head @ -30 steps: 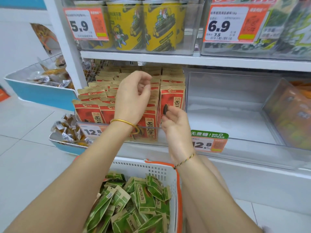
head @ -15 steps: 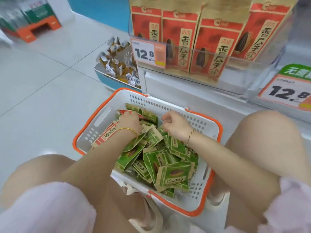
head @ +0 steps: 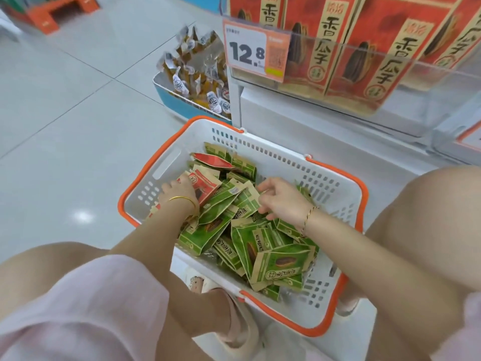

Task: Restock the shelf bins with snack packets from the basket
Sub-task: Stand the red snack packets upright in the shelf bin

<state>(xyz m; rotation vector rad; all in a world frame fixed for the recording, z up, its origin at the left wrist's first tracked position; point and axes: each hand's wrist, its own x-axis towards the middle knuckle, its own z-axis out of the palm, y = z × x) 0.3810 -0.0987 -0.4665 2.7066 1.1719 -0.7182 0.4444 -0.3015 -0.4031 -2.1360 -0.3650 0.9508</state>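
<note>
Nearest me, the green packets (head: 276,259) are lying heaped every which way across the near and right parts of the basket (head: 166,162), which is sitting on the floor between my knees. My right hand (head: 282,201) is reaching into the middle of that heap, its fingers curled and pinching the right edge of one green packet whose long axis is running roughly left to right. My left hand (head: 178,190) is working at the left side, its fingers folded onto the left edge of a red packet (head: 207,185), so that packet is lying just to the right of it, touching. It is lying tilted, its brown paper top toward the far left and its body slanting toward the near right, under the green ones. A second red packet (head: 213,160) is lying flatter just beyond, its long axis left to right. Farther off and to the right, the shelf bin (head: 429,82) is holding red packets standing upright and facing me, beside the price tag (head: 256,52). I am judging that the left hand is nearer the red packet, that the bin is lying far-right of it, and that the packet is needing a turn upright.
</note>
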